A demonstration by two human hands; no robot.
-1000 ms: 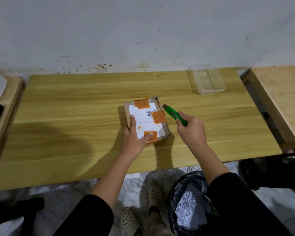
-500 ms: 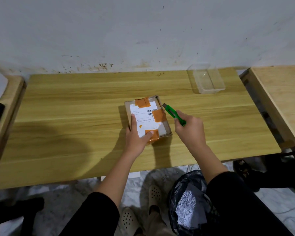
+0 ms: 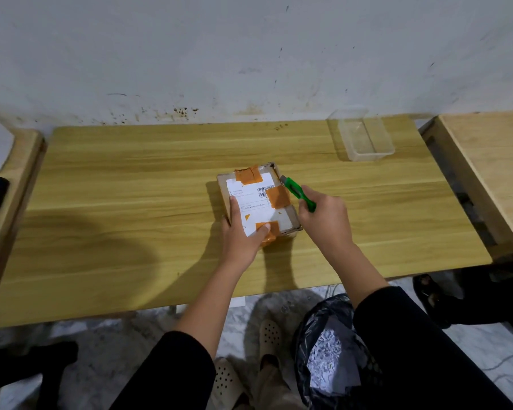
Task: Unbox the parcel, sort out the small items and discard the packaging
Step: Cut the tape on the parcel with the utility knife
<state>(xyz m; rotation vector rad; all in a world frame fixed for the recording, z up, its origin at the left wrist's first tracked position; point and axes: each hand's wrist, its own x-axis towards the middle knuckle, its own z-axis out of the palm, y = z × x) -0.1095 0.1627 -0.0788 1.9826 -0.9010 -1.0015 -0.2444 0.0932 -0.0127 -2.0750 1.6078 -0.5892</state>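
Closing in over the past second, the green box cutter (image 3: pixel 299 194) now has its tip touching the parcel (image 3: pixel 258 202) at the right edge, near the far corner. The right hand (image 3: pixel 323 218) is curled shut around the cutter's handle; the left hand (image 3: pixel 243 235) lies spread flat on the near end of the parcel, pinning it at the centre of the wooden surface (image 3: pixel 131 202). The parcel's long axis runs roughly from 5 o'clock to 11 o'clock. The cutter points towards 10 o'clock. A slip of the blade could plausibly reach the left fingers or cut the contents. A clear tub (image 3: pixel 364 140) waits at 2 o'clock, a black bin bag (image 3: pixel 329 350) at 5 o'clock.
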